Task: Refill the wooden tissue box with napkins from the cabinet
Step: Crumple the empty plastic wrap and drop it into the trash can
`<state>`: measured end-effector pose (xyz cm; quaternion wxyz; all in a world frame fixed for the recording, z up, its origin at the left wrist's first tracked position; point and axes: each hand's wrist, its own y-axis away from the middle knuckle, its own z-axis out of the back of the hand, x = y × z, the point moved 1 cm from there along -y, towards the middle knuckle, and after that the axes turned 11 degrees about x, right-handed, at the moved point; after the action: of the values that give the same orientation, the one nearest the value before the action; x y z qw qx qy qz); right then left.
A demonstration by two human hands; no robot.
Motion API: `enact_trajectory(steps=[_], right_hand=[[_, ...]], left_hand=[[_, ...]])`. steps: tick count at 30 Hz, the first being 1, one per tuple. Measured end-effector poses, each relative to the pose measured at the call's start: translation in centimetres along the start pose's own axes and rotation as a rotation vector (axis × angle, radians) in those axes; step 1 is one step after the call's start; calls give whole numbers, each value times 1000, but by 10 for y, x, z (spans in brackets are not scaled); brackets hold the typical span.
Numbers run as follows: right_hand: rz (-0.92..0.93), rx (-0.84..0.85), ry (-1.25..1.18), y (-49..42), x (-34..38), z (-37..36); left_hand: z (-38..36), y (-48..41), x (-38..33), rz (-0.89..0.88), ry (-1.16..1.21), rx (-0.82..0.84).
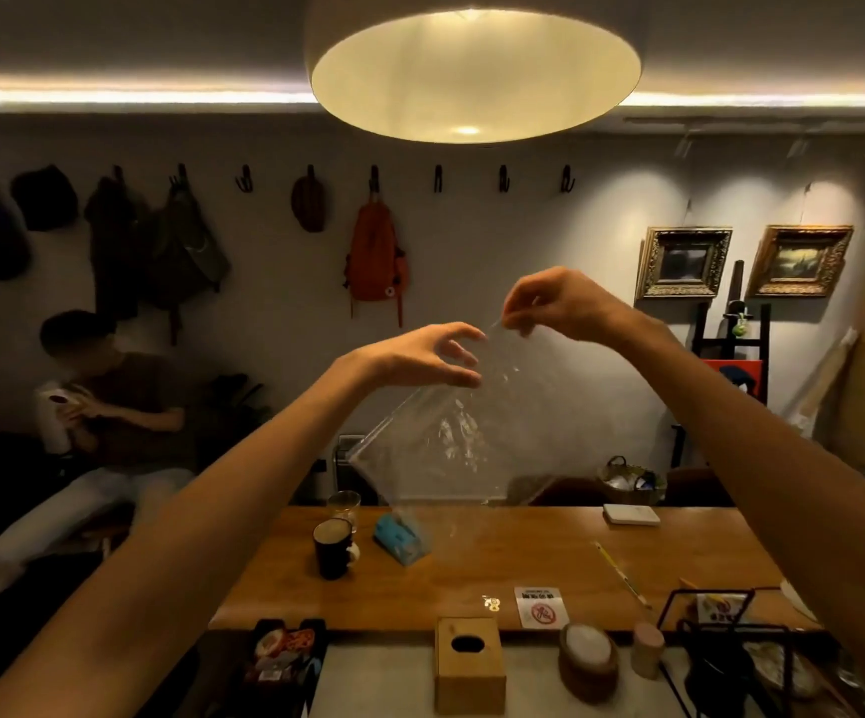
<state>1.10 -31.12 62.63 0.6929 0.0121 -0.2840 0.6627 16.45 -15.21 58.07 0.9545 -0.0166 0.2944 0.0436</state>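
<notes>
Both arms raised, the right hand point(557, 303) pinches a clear plastic bag point(451, 432); the left hand's point(422, 357) grip is spread beside it.

I see a long wooden table point(497, 577) with a dark mug point(333, 549), a glass point(343, 505), a blue packet point(400, 537), a white pad point(631, 514) and a pencil point(622, 575) on it.

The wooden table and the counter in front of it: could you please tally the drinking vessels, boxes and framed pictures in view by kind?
Cups: 2, a dark mug and a clear glass
Boxes: 2, the wooden tissue box and a blue box
Framed pictures: 2
Total: 6
</notes>
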Motion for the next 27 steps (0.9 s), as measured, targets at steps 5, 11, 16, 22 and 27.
enact_trajectory(steps=[5, 11, 16, 22, 27], right_hand=[[-38, 94, -96, -6, 20, 7], [-259, 141, -947, 18, -35, -57], [-240, 78, -864, -4, -12, -102], [-250, 158, -1116, -4, -4, -110], [-266, 152, -1048, 5, -6, -118]], left_hand=[[-16, 5, 24, -96, 338, -274], [-8, 36, 47, -158, 642, -511], [0, 63, 61, -100, 701, -460], [-5, 90, 98, -36, 770, -362], [-10, 95, 112, -2, 849, -256]])
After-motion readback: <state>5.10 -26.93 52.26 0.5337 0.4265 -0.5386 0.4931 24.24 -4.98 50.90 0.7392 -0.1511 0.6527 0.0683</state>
